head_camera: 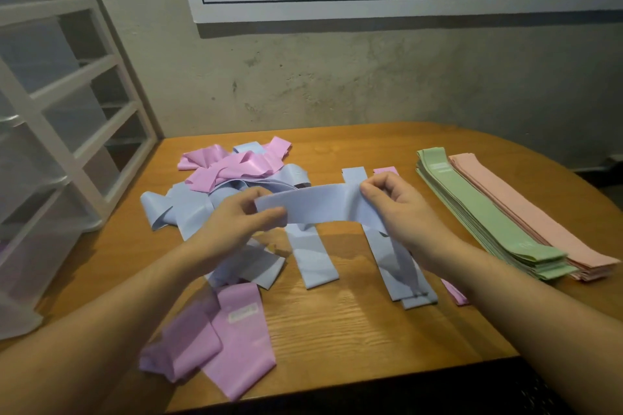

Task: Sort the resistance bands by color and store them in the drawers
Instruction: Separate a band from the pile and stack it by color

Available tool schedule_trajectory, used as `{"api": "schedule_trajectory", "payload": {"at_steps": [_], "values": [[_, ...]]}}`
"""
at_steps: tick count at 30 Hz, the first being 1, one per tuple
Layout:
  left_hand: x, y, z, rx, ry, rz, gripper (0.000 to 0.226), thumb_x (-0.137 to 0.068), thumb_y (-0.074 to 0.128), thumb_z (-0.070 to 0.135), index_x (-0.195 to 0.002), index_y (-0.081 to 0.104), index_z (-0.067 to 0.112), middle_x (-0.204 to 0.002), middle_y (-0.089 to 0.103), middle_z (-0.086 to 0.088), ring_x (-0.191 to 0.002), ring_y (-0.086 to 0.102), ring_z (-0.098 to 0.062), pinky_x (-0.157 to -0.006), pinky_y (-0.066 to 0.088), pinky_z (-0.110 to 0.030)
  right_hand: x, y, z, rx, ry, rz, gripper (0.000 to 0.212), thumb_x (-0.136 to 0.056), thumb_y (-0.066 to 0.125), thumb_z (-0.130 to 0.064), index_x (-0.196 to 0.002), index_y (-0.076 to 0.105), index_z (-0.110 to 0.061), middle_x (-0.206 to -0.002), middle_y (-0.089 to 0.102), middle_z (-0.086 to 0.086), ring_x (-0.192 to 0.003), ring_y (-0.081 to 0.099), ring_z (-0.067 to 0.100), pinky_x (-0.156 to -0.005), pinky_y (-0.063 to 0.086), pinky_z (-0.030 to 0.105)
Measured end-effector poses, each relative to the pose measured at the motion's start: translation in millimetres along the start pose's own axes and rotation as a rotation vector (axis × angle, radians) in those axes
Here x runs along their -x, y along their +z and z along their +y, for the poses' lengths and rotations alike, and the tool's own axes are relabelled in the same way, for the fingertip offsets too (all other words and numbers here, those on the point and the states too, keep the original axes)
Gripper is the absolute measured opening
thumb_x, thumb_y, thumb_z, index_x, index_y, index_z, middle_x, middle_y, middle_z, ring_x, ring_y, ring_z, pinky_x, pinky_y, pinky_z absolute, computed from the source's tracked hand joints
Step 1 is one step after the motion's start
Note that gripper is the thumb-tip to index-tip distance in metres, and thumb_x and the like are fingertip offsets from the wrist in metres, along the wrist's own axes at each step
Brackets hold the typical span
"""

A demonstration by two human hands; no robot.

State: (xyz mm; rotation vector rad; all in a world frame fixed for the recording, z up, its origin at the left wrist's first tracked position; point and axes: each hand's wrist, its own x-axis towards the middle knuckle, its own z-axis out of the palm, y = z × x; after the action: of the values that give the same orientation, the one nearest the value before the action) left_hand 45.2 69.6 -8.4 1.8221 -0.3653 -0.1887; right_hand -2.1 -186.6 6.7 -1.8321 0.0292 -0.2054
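Head view, frame centre: a blue resistance band [323,207] is pinched taut by the left hand [236,222] and right hand [391,205], probably for flattening before stacking.

A pale blue band [317,207] is stretched flat and level above the wooden table [337,330]. On the table's far left lies a tangled heap of pink and blue bands [232,175]. Two crumpled pink bands [215,333] lie at its near edge. Flat blue strips [317,259] lie at its middle. A neat green stack [485,216] and a salmon stack [536,216] lie side by side, touching, on its right. White drawers [50,131] with translucent fronts stand at its left edge.
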Motion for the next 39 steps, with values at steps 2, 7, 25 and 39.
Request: {"api": "schedule_trajectory", "payload": {"at_steps": [2, 7, 25, 39], "values": [[-1, 1, 8, 0.110, -0.056, 0.011, 0.019, -0.094, 0.068, 0.020, -0.112, 0.065, 0.015, -0.098, 0.077, -0.002, -0.090, 0.075, -0.023, -0.080, 0.060, -0.031, 2, -6, 1, 0.002, 0.085, -0.046, 0.013, -0.102, 0.055, -0.031, -0.093, 0.062, -0.024, -0.080, 0.058, -0.001, -0.069, 0.050, 0.013, -0.055, 0.041, 0.026], [-2, 14, 27, 0.369, -0.133, 0.083, 0.023, -0.099, 0.059, 0.023, -0.120, 0.062, 0.014, -0.094, 0.076, -0.003, -0.081, 0.073, -0.019, -0.072, 0.061, -0.028, 8, -14, -1, -0.016, 0.126, -0.139, 0.008, -0.099, 0.061, -0.035, -0.098, 0.065, -0.028, -0.072, 0.063, -0.003, -0.061, 0.055, 0.012, -0.050, 0.039, 0.023], [-55, 75, 58, 0.602, -0.363, 0.375, 0.038, -0.102, 0.059, 0.029, -0.133, 0.051, 0.009, -0.107, 0.065, -0.011, -0.060, 0.073, -0.011, -0.043, 0.050, -0.019, 18, -54, 2, 0.020, 0.197, -0.277, 0.015, -0.094, 0.068, -0.035, -0.103, 0.068, -0.023, -0.085, 0.076, 0.000, -0.070, 0.071, 0.016, -0.060, 0.057, 0.033], [-99, 94, 43, 0.557, -0.380, 0.382, 0.051, -0.097, 0.049, 0.001, -0.147, 0.042, 0.004, -0.115, 0.063, -0.015, -0.093, 0.074, -0.024, -0.072, 0.062, -0.029, 18, -82, 28, 0.072, 0.157, -0.225, 0.033, -0.097, 0.064, -0.018, -0.123, 0.065, -0.039, -0.113, 0.069, 0.003, -0.102, 0.067, 0.024, -0.077, 0.053, 0.030]]}}
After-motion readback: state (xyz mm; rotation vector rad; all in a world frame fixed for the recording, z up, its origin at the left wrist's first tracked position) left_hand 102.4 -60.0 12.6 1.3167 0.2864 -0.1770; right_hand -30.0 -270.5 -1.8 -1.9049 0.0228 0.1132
